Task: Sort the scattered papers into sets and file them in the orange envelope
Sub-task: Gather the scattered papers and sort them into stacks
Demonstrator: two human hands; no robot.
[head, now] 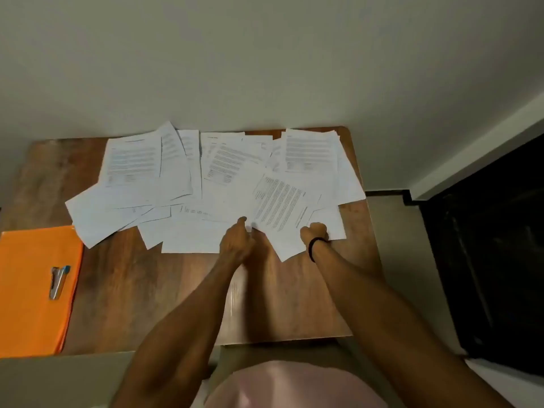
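While the scattered papers (188, 184) lie fanned and overlapping across the far half of the wooden table (141, 278), we are only at the start of the sorting. No separate sets show anywhere: the sheets form one loose spread, some printed side up, some blank side up.

Our left hand (237, 241) sits at the near left corner of a tilted sheet (282, 207) of dense print. Its forefinger is stretched onto the paper and the other fingers are tucked at the edge, so we judge that it pinches that corner, though blur softens the detail. Our right hand (315, 232), with a black band (316, 245) at the wrist, is curled at the sheet's near right edge. We cannot tell whether it grips that sheet, the smaller one beneath it, or nothing.

The orange envelope (32, 293) lies flat at the table's left edge, well apart from both hands, with a stapler (59, 281) resting on top. Nothing looks filed in it yet. We judge that all the grouping and the filing are left to do.
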